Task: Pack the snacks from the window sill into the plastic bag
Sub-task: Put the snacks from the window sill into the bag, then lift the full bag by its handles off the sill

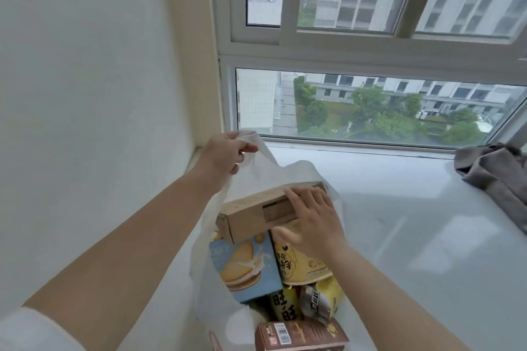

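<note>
A white plastic bag (273, 168) stands on the window sill (399, 208), full of snacks. My left hand (225, 152) grips the bag's far handle and holds it up. My right hand (312, 218) rests on a tan cardboard box (256, 215) lying across the top of the bag, fingers over its top and thumb along its near side. Below the box sit a blue sandwich-biscuit box (245, 268), a yellow snack pouch (302, 265), a yellow packet with black characters (283, 306), a small grey-and-yellow packet (320, 302) and a brown box (299, 335).
The white wall (85, 94) closes in on the left, and the window (370, 105) runs along the back of the sill. A crumpled grey cloth (496, 177) lies at the sill's right end.
</note>
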Motion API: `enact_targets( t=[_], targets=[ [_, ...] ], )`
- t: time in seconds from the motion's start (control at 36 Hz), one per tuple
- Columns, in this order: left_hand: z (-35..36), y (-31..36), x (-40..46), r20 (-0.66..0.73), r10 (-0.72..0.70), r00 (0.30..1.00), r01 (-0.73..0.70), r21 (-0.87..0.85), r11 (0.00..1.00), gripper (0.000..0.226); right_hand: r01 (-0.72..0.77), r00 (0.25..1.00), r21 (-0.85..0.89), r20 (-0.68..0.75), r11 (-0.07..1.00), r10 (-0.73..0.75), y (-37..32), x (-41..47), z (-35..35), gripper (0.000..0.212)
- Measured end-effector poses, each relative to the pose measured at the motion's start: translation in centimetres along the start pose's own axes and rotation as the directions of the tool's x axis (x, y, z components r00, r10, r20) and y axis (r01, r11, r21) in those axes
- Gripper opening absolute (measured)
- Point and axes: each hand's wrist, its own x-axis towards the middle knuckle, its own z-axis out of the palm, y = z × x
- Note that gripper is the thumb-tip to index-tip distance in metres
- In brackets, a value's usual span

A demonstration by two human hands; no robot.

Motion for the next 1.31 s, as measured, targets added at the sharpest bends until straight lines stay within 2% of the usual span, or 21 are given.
enact_targets(
  t=[0.06, 0.11, 0.14, 0.19, 0.25, 0.33, 0.39, 0.44, 0.53, 0.61, 0.72, 0.81, 0.86, 0.92, 0.97, 1.03, 1.08, 1.11, 1.19, 1.25, 1.31],
  targets=[
    [0.7, -0.3, -0.1, -0.011, 0.035, 0.999, -0.034, 0.077, 0.996, 0.022, -0.076, 0.982, 0.076, -0.170, 0.994, 0.088, 1.1, -1.7, 0.1, 0.060],
    [1.5, -0.6, -0.3, -0.015, 0.063, 0.998, -0.060, 0.131, 0.990, 0.020, -0.270, 0.925, 0.143, -0.237, 0.952, 0.298, 2.2, -3.2, 0.0, 0.053],
    [1.9, -0.7, -0.3, -0.016, 0.069, 0.997, -0.066, 0.139, 0.988, 0.020, -0.401, 0.869, 0.173, -0.240, 0.900, 0.433, 2.7, -3.8, -0.2, 0.052],
    [2.7, -1.1, -0.5, -0.021, 0.086, 0.996, -0.081, 0.165, 0.983, 0.024, -0.659, 0.722, 0.164, -0.134, 0.734, 0.679, 3.5, -4.9, -0.7, 0.057],
    [3.5, -1.4, -0.7, -0.009, 0.101, 0.995, -0.098, 0.181, 0.979, 0.030, -0.824, 0.567, 0.069, 0.063, 0.563, 0.821, 4.1, -5.9, -1.1, 0.071],
    [4.4, -1.9, -1.0, 0.035, 0.100, 0.994, -0.104, 0.169, 0.980, 0.030, -0.939, 0.322, -0.004, 0.346, 0.345, 0.881, 4.8, -7.4, -0.5, 0.078],
    [4.7, -2.2, -1.3, 0.057, 0.096, 0.994, -0.105, 0.176, 0.979, 0.030, -0.970, 0.234, 0.060, 0.492, 0.236, 0.839, 5.0, -8.3, -0.1, 0.075],
    [4.9, -2.4, -1.4, 0.069, 0.094, 0.993, -0.105, 0.184, 0.977, 0.028, -0.975, 0.222, 0.102, 0.559, 0.200, 0.799, 4.7, -8.8, -0.1, 0.057],
    [4.9, -2.7, -1.8, 0.080, 0.092, 0.993, -0.106, 0.201, 0.974, 0.026, -0.959, 0.254, 0.038, 0.561, 0.282, 0.788, 4.5, -9.9, 0.1, 0.035],
    [4.9, -3.2, -2.0, 0.098, 0.097, 0.990, -0.118, 0.236, 0.964, 0.023, -0.961, 0.231, 0.007, 0.573, 0.277, 0.786, 4.3, -11.7, 0.1, 0.035],
    [4.8, -3.7, -2.5, 0.111, 0.107, 0.988, -0.134, 0.279, 0.951, 0.017, -0.929, 0.186, -0.125, 0.655, 0.347, 0.733, 3.7, -14.4, -0.8, 0.043],
    [5.0, -4.0, -3.1, 0.120, 0.132, 0.984, -0.166, 0.346, 0.923, 0.016, -0.936, 0.130, -0.135, 0.726, 0.326, 0.675, 3.5, -16.6, -1.0, 0.043],
    [5.1, -4.3, -3.5, 0.107, 0.137, 0.985, -0.169, 0.401, 0.900, 0.021, -0.949, 0.110, -0.113, 0.757, 0.295, 0.644, 3.3, -17.6, -1.5, 0.033],
    [5.1, -4.7, -4.1, 0.095, 0.131, 0.987, -0.160, 0.459, 0.874, 0.023, -0.972, 0.102, -0.053, 0.781, 0.228, 0.617, 3.1, -18.2, -2.1, 0.017],
    [5.2, -5.2, -4.6, 0.105, 0.131, 0.986, -0.167, 0.505, 0.847, 0.022, -0.992, 0.123, 0.075, 0.793, 0.106, 0.596, 2.8, -18.6, -2.6, 0.009],
    [5.3, -5.7, -5.3, 0.131, 0.146, 0.981, -0.194, 0.538, 0.820, 0.020, -0.950, 0.186, 0.296, 0.791, -0.099, 0.583, 2.5, -18.7, -2.9, 0.018],
    [5.3, -6.0, -6.2, 0.156, 0.173, 0.973, -0.232, 0.578, 0.782, 0.020, -0.824, 0.231, 0.482, 0.766, -0.298, 0.599, 2.4, -18.4, -3.4, 0.025],
    [5.2, -6.1, -6.5, 0.166, 0.179, 0.970, -0.243, 0.592, 0.768, 0.021, -0.759, 0.234, 0.540, 0.749, -0.365, 0.620, 2.7, -18.1, -3.5, 0.028],
    [4.8, -6.1, -7.2, 0.180, 0.143, 0.973, -0.223, 0.586, 0.779, 0.014, -0.607, 0.243, 0.650, 0.699, -0.457, 0.672, 3.3, -16.8, -4.7, 0.031],
    [4.4, -5.7, -7.3, 0.181, 0.112, 0.977, -0.193, 0.533, 0.824, 0.014, -0.455, 0.309, 0.718, 0.682, -0.527, 0.663, 3.5, -15.7, -6.0, 0.030],
    [4.0, -4.9, -7.2, 0.169, 0.122, 0.978, -0.181, 0.400, 0.899, 0.014, -0.315, 0.404, 0.781, 0.625, -0.540, 0.668, 3.0, -13.9, -7.7, 0.027]
  ],
)
